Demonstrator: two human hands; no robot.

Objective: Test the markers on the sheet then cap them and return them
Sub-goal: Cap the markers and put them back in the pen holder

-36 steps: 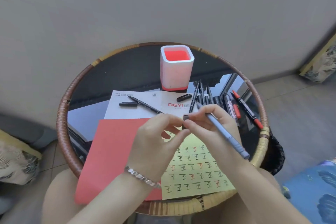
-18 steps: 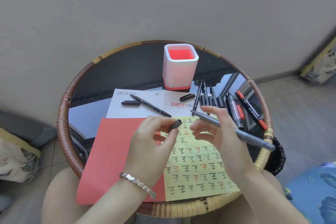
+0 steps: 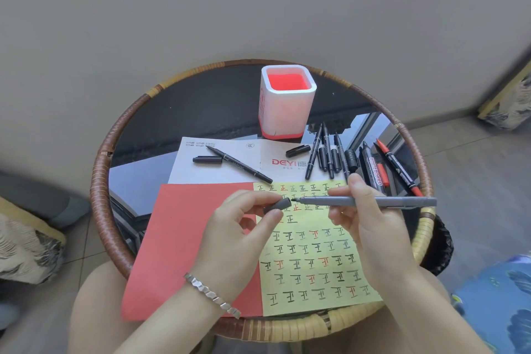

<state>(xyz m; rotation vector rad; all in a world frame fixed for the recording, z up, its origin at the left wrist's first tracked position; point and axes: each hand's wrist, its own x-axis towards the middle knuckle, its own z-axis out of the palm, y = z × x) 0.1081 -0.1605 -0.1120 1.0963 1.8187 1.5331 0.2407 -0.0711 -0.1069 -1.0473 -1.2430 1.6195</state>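
Note:
My right hand (image 3: 370, 221) holds a grey marker (image 3: 373, 201) level, its bare tip pointing left. My left hand (image 3: 238, 227) pinches the grey cap (image 3: 278, 205) between thumb and forefinger, its mouth a short gap from the tip. Both hover over the yellow sheet (image 3: 313, 256) covered in rows of black and red test marks. A white and red pen holder (image 3: 287, 100) stands at the table's back. Several markers (image 3: 330, 152) lie to its right front. One uncapped black pen (image 3: 240, 164) and its loose cap (image 3: 207, 159) rest on a white paper (image 3: 224, 169).
A red sheet (image 3: 186, 238) lies left of the yellow one. Another loose black cap (image 3: 298, 150) sits near the holder. The round glass table has a raised wicker rim (image 3: 100, 181). Cushions lie on the floor at both sides.
The cap came off the grey marker into my left hand. My right hand swung the marker from slanted to level, tip toward the cap.

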